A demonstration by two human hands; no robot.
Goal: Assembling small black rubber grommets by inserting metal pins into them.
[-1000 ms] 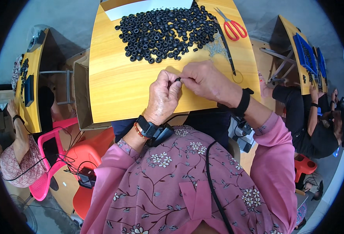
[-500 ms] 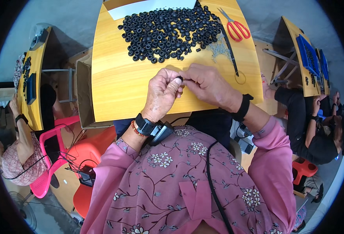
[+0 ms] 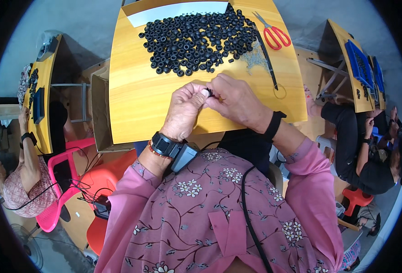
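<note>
Between the thumb and fingers of my left hand point(image 3: 183, 109) is a small black rubber ring point(image 3: 209, 92). My right hand point(image 3: 238, 101) meets it from the other side, fingertips pinched against the same ring and mostly hiding it. Both hands are closed and held above the near part of the wooden table point(image 3: 137, 104). Beyond them lies a wide heap of black rubber rings point(image 3: 187, 43). Small clear bits point(image 3: 255, 59) are scattered at the heap's right edge, beside a thin black cord point(image 3: 267, 57) that ends in a thin loop point(image 3: 280, 92).
Red-handled scissors point(image 3: 276, 37) lie at the far right of the table. A white box flap point(image 3: 178, 12) stands at the back. A cardboard box point(image 3: 101, 109) is by the left edge. People sit at tables on both sides, with blue trays point(image 3: 359, 63) on the right one.
My right hand has shifted slightly left and its fingers have closed further around the ring. My left hand has moved a little left and down, still pinching it.
</note>
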